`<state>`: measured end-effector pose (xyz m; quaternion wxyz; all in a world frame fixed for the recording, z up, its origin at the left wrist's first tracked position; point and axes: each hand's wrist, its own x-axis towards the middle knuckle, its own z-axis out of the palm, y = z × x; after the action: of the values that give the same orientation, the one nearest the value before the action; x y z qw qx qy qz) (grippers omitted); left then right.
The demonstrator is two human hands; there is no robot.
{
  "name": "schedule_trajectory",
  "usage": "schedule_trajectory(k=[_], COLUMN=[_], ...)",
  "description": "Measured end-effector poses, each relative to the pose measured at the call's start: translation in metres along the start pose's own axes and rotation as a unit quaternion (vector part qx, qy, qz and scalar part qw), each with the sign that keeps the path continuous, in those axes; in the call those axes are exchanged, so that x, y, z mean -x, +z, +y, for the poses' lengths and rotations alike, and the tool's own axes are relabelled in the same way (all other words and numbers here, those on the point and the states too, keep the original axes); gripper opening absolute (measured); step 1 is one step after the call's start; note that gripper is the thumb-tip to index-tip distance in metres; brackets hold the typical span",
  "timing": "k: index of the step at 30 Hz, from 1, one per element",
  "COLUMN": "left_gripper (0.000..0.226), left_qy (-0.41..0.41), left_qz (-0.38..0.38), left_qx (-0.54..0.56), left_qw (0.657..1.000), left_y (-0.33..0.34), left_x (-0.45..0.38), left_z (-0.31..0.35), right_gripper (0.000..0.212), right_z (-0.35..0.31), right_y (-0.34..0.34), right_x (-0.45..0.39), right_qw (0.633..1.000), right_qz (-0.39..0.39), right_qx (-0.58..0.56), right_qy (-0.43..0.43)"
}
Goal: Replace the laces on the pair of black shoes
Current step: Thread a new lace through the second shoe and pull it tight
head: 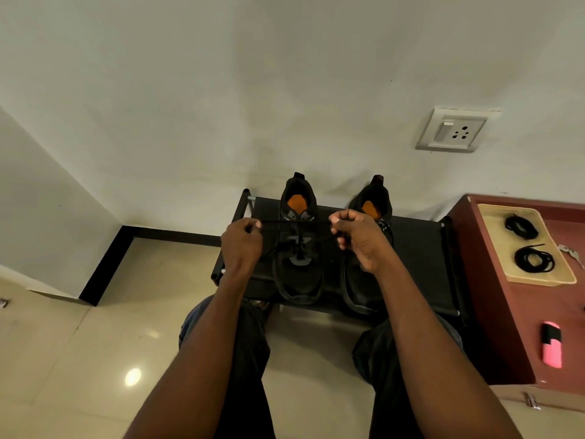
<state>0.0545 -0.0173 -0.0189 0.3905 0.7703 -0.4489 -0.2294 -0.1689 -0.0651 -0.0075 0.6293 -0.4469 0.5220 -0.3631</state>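
Laces [296,221] on the left shoe [298,245] are stretching taut between my hands: my left hand [242,243] and right hand [356,237] are each pinching an end. Both shoes are sitting on the rack [418,248], at its back edge. I judge I'm unlacing; next, easing the lace out of the eyelets.

A grey wall [221,90] fills the upper view, with a socket [452,130] set into it at the right. A black skirting [107,264] runs along the base of the wall, above a glossy tiled floor [63,359] that shows a bright light spot. A low black rack [421,264] stands against the wall. Just beside it on the right is a red cabinet [506,327] bearing a beige tray [497,248], keys [569,253] next to the tray, and a pink-and-black item [552,345] nearer the front.
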Motion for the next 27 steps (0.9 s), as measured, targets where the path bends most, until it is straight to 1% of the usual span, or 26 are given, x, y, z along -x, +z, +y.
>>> schedule_trajectory(k=[2,4,5,6,7,8,9,10,11,12,13,14,16,18,20,21,23,25,27], left_gripper=[0.021,0.024,0.027,0.034,0.044,0.052,0.055,0.049,0.037,0.024,0.016,0.014,0.014,0.013,0.013,0.018,0.028,0.020,0.015], left_qy=[-0.006,0.005,0.021,0.043,0.069,0.093,0.103,0.103,0.103,0.104,0.106,0.103,0.089,0.079,0.091,0.099,0.083,0.049,0.019], left_qz=[0.057,0.078,0.082,0.071,0.033,-0.035,-0.122,-0.204,-0.262,-0.284,-0.279,-0.260,-0.196,-0.147,-0.133,-0.145,-0.207,-0.268,-0.277], left_qx=[-0.109,-0.195,-0.201,-0.176,-0.116,-0.035,0.035,0.080,0.095,0.088,0.077,0.071,0.061,0.029,-0.001,0.004,0.060,0.116,0.138], left_qw=[0.992,0.978,0.976,0.981,0.990,0.994,0.986,0.970,0.955,0.949,0.951,0.958,0.975,0.985,0.987,0.984,0.973,0.955,0.951], left_y=[0.000,0.001,0.003,0.005,0.008,0.010,0.012,0.013,0.015,0.015,0.015,0.015,0.015,0.014,0.015,0.016,0.017,0.020,0.023], left_x=[0.001,0.004,0.005,0.005,0.004,0.004,0.004,0.004,0.005,0.005,0.006,0.005,0.004,0.004,0.004,0.003,0.002,0.001,0.000], left_z=[-0.005,-0.005,-0.003,0.000,0.002,0.005,0.007,0.008,0.007,0.006,0.006,0.004,0.001,-0.001,-0.003,-0.002,0.001,0.006,0.005], right_gripper=[0.014,0.019,0.019,0.018,0.016,0.013,0.012,0.011,0.009,0.007,0.005,0.007,0.010,0.012,0.017,0.017,0.011,0.007,0.008], right_z=[0.003,0.006,0.007,0.008,0.009,0.009,0.008,0.007,0.007,0.007,0.007,0.007,0.008,0.010,0.012,0.013,0.013,0.012,0.010], right_y=[0.000,0.008,0.013,0.018,0.023,0.027,0.031,0.033,0.035,0.035,0.033,0.031,0.025,0.021,0.021,0.022,0.025,0.027,0.028], right_x=[-0.002,-0.003,-0.003,-0.003,-0.003,-0.004,-0.003,-0.003,-0.003,-0.003,-0.003,-0.004,-0.004,-0.006,-0.008,-0.009,-0.010,-0.011,-0.014], right_qw=[1.000,0.997,0.994,0.991,0.990,0.989,0.989,0.990,0.990,0.990,0.990,0.990,0.990,0.988,0.986,0.986,0.985,0.985,0.983], right_qz=[-0.002,-0.010,-0.014,-0.019,-0.028,-0.041,-0.058,-0.073,-0.082,-0.083,-0.076,-0.066,-0.045,-0.043,-0.049,-0.051,-0.057,-0.067,-0.072], right_qx=[0.026,0.081,0.110,0.130,0.139,0.140,0.132,0.121,0.112,0.111,0.113,0.119,0.133,0.146,0.157,0.159,0.157,0.153,0.162], right_qy=[0.012,0.013,0.009,0.002,-0.007,-0.016,-0.024,-0.030,-0.033,-0.034,-0.031,-0.026,-0.012,-0.004,-0.004,-0.009,-0.029,-0.049,-0.055])
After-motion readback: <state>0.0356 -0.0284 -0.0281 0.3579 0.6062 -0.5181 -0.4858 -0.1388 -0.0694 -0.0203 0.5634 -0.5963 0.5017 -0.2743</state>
